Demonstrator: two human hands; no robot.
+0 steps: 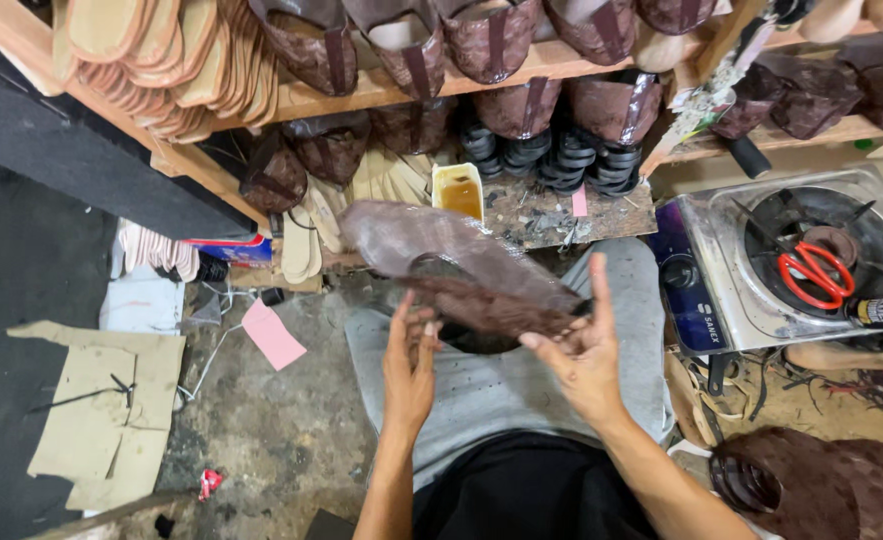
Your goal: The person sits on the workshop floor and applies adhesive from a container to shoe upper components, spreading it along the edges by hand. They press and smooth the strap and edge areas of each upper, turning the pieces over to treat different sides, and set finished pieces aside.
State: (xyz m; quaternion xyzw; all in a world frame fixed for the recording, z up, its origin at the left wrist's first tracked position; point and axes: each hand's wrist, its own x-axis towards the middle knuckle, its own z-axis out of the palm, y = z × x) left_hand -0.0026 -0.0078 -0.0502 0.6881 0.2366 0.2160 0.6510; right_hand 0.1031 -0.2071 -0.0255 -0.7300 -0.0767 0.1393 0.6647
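Brown textured shoe upper (451, 255), floppy leather: grasped underneath by left hand (408, 365) and right hand (581, 355), above grey cloth-covered lap (501, 390).

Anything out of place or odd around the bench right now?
Yes: red-handled scissors lie on the burner of the gas stove at right, an odd resting spot. Card scraps and a pink tag litter the floor. Both hands, left hand and right hand, hold the brown shoe upper.
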